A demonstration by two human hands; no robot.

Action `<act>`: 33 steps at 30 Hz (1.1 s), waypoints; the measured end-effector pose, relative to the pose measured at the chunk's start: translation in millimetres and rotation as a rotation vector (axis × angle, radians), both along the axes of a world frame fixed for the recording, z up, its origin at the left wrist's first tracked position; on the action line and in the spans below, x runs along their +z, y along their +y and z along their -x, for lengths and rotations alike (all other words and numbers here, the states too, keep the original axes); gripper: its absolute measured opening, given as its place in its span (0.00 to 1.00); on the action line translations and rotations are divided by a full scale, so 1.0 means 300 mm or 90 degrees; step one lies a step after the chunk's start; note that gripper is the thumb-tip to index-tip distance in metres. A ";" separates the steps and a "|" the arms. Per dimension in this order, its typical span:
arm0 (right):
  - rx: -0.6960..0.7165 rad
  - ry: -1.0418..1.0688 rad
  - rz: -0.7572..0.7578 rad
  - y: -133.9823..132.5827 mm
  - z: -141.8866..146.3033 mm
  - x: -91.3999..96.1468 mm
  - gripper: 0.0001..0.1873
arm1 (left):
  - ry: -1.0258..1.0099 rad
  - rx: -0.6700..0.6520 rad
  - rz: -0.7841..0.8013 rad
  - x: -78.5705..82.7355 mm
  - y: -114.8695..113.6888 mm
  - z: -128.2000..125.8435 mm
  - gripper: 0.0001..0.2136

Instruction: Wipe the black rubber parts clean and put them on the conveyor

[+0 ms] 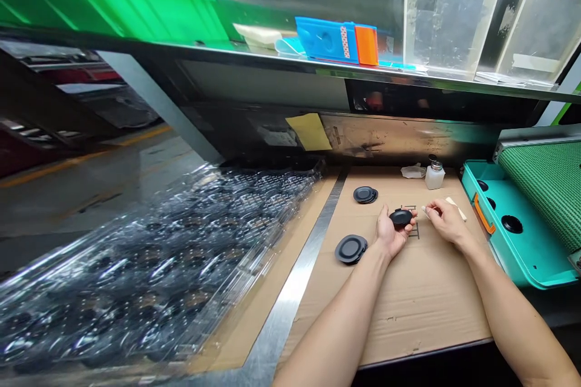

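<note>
Brown cardboard (436,302) covers the work surface at the lower right of the frame, beside a bare metal strip (295,284). Clear plastic trays (158,266) spread over the lower left, and a shelf across the top carries a blue-and-orange packet (327,39). Right of centre, the left hand (389,237), palm up, grips a black oval piece (400,217) between thumb and curled fingers, above the cardboard. Just right of it, the right hand (445,222) has its thumb and fingertips pinched on a small white piece (425,210), mostly hidden. Black discs lie in two small piles to the left, an upper pile (364,195) and a lower pile (350,249). Beyond the hands stands a white bottle (434,176). At the right edge, a teal bin (538,266) holding black round parts (512,224) sits beside a green conveyor belt (544,178).
</note>
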State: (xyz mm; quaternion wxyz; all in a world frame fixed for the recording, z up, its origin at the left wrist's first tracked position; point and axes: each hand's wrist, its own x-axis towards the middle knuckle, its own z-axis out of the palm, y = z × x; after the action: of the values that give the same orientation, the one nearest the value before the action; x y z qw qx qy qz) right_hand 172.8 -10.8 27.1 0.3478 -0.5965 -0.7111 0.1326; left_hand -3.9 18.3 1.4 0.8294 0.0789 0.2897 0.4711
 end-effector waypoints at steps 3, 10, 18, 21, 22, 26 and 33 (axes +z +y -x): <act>0.000 0.054 0.010 0.002 0.005 -0.011 0.14 | 0.025 -0.005 -0.002 0.003 -0.001 0.002 0.20; 0.032 0.076 0.007 0.006 0.025 -0.043 0.14 | 0.089 -0.051 -0.065 0.000 -0.019 -0.032 0.16; 0.043 -0.078 -0.059 -0.006 0.055 -0.058 0.11 | 0.312 -0.061 -0.265 -0.061 -0.056 -0.084 0.27; 0.027 -0.153 -0.075 -0.011 0.067 -0.058 0.12 | 0.363 -0.057 -0.273 -0.078 -0.051 -0.080 0.28; 0.023 -0.180 -0.082 -0.013 0.072 -0.056 0.12 | 0.373 -0.054 -0.276 -0.079 -0.049 -0.076 0.28; 0.020 -0.264 -0.080 -0.024 0.084 -0.037 0.12 | 0.466 -0.076 -0.313 -0.063 -0.048 -0.059 0.30; -0.009 -0.346 0.012 -0.030 0.076 -0.013 0.12 | 0.656 -0.160 -0.325 -0.015 -0.059 -0.063 0.33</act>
State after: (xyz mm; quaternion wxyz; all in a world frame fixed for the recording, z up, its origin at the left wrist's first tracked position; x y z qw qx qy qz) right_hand 149.9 -19.8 23.2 0.1395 -0.6185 -0.7728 -0.0287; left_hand 15.1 0.6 -2.9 0.5858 0.5284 0.5214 0.3252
